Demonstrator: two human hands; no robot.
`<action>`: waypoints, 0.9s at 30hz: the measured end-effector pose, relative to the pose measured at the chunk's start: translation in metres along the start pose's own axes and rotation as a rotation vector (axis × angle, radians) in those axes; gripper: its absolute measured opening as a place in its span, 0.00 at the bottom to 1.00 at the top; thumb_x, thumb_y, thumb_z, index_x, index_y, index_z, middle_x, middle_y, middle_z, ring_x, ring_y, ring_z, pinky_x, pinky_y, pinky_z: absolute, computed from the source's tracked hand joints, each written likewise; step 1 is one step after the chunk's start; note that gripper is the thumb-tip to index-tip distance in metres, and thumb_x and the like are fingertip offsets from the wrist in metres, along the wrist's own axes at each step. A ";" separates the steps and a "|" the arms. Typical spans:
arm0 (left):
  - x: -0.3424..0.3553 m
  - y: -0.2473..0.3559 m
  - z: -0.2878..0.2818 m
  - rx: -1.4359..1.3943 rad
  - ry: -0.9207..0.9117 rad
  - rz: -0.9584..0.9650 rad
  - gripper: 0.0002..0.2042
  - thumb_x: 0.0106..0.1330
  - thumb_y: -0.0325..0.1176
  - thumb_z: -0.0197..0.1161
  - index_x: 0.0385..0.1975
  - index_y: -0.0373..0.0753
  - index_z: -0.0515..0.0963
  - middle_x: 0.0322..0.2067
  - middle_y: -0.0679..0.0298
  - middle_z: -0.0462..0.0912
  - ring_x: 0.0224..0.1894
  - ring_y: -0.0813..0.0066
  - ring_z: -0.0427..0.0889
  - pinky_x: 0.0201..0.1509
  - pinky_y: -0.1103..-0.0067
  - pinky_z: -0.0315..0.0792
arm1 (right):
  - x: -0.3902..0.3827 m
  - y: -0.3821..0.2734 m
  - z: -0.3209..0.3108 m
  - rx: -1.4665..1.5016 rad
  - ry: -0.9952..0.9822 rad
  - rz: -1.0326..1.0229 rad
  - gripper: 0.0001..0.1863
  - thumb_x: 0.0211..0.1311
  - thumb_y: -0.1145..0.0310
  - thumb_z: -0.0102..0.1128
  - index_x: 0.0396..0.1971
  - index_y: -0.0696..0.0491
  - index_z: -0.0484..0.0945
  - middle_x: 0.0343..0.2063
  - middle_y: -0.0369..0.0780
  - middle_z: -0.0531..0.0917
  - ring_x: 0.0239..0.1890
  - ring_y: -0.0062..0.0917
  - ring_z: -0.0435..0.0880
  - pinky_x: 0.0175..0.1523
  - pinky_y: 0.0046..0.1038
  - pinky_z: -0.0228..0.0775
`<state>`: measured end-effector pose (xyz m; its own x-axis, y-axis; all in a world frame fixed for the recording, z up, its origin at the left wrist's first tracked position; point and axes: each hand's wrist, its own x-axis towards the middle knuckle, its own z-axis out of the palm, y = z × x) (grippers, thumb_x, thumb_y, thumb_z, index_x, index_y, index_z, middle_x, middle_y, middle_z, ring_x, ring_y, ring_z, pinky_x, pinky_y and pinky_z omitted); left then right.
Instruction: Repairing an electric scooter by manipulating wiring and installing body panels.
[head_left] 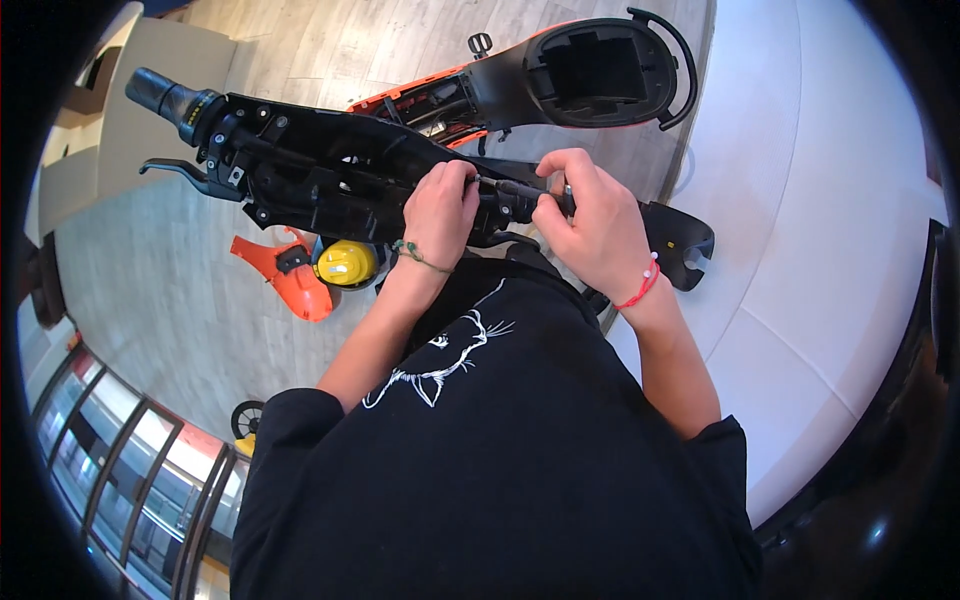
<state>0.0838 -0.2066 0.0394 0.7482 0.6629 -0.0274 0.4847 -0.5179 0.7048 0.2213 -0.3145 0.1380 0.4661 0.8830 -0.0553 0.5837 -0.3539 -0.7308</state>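
A black handlebar housing point(320, 170) of a scooter lies across the top of the picture. This is the landmark. At its far left end is a dark grip point(165, 97), with a brake lever point(180, 175) just below it. Under the housing, on the wood floor, lies an orange cover point(290, 275) next to a yellow round part point(346, 263).

The left hand point(440, 210) rests on the right part of the housing. Its fingers are curled and pressed together, pinching the thin tip of a screwdriver point(515, 190). The right hand point(585, 215), just right of it, wraps its fingers around the screwdriver's black handle. Above the housing, to the right, is the open orange scooter body point(590, 70).
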 end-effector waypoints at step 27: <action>-0.042 0.011 0.002 -0.964 -0.361 -0.397 0.06 0.65 0.29 0.53 0.37 0.34 0.70 0.18 0.68 0.69 0.19 0.80 0.69 0.24 0.84 0.63 | 0.022 0.004 0.003 0.271 -0.135 0.299 0.10 0.56 0.68 0.55 0.33 0.57 0.70 0.19 0.44 0.78 0.21 0.32 0.78 0.28 0.31 0.67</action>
<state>0.0587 -0.2414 0.0469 0.7818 0.4108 -0.4691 0.2808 0.4398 0.8531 0.2314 -0.2959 0.1315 0.4869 0.7923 -0.3677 0.2314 -0.5229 -0.8204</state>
